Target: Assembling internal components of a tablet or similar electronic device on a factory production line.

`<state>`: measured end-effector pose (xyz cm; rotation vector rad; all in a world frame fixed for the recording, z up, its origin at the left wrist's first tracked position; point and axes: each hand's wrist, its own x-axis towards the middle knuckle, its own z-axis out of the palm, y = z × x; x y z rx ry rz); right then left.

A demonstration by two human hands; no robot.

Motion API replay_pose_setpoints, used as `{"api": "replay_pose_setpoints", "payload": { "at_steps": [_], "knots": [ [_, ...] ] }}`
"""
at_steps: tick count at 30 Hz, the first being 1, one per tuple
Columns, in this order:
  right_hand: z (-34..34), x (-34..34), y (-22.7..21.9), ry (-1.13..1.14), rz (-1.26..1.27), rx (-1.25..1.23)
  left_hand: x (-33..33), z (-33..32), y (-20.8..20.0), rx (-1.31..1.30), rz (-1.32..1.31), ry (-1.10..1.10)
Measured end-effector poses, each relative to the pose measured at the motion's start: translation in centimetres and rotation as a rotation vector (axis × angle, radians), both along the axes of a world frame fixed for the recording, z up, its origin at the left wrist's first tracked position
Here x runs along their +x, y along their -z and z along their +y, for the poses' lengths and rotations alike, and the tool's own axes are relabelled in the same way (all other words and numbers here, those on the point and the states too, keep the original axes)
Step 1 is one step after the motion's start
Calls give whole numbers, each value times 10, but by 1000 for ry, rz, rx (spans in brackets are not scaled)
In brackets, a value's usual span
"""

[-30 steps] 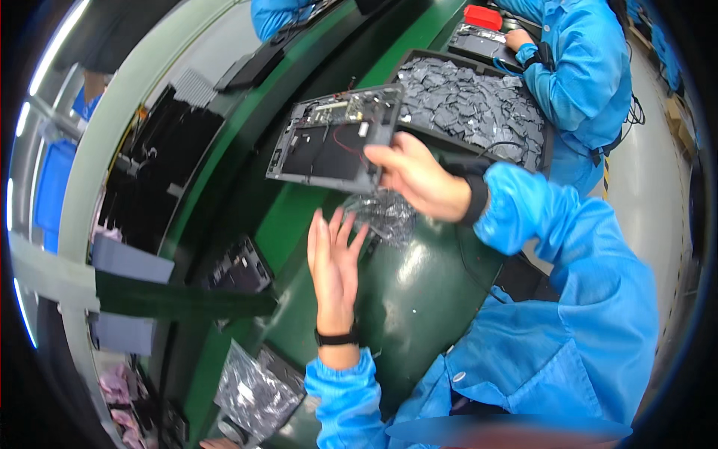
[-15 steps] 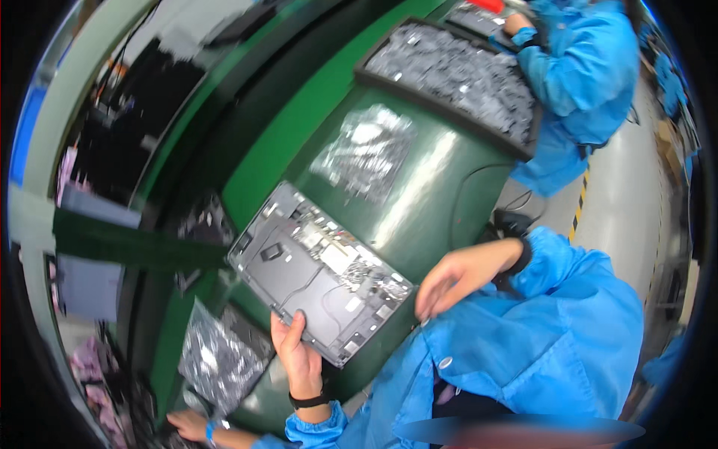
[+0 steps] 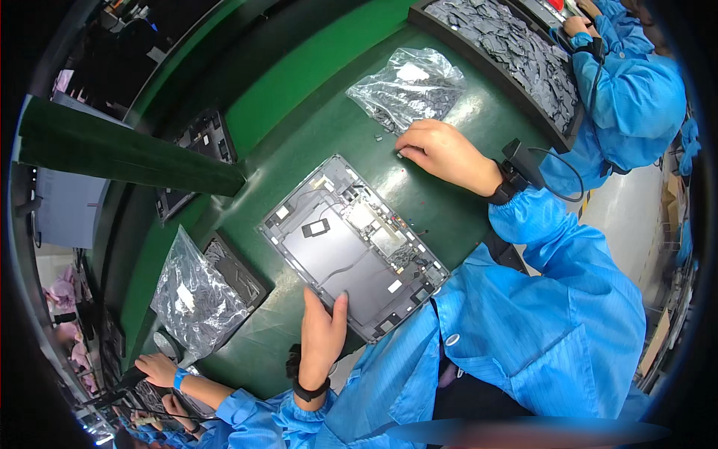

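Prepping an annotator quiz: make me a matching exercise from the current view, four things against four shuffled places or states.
Things
1. left hand
2. right hand
3. laptop base
4. tray of dark pieces

Places or states
A. upper right, next to a co-worker in blue
B. circuitry exposed, facing up
C. at the laptop base's lower-left edge
D. beside a clear plastic bag, off the laptop base

Pairs: 1-C, 2-D, 3-B, 4-A

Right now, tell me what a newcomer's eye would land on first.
Probably the flat grey rectangular device shell with exposed circuitry mid-picture, the left hand at its edge. Next, likely the black-rimmed tray at upper right, heaped with dark grey pieces. Then the crumpled clear plastic bag just beyond the right hand.
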<state>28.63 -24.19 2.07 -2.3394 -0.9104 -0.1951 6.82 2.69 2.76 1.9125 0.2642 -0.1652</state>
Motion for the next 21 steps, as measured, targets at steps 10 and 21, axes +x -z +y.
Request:
{"api": "replay_pose_setpoints", "payload": {
  "at_steps": [10, 21],
  "knots": [
    [18, -5, 11, 17, 126, 55, 83, 14, -53, 884, -439, 117],
    [6, -16, 17, 117, 101, 222, 184, -16, -33, 794, -483, 482]
  ]
}}
